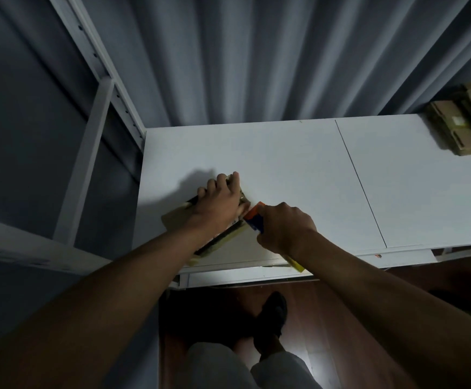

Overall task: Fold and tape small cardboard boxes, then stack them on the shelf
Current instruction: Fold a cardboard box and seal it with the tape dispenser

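Note:
A small cardboard box (176, 217) lies on the white table (299, 169) near its front left corner. My left hand (220, 200) rests on top of it, fingers curled over its far edge. Strips of yellowish tape (223, 242) run along the box's near side. Right beside the box, my right hand (285, 228) grips an orange and blue tape dispenser (255, 220), its tip at the box's right end. Much of the box is hidden under my left hand and forearm.
Several taped cardboard boxes (467, 119) are stacked at the table's far right. A white metal shelf frame (94, 136) stands to the left. A grey curtain (256, 57) hangs behind the table. Below the table edge are a wooden floor and my legs.

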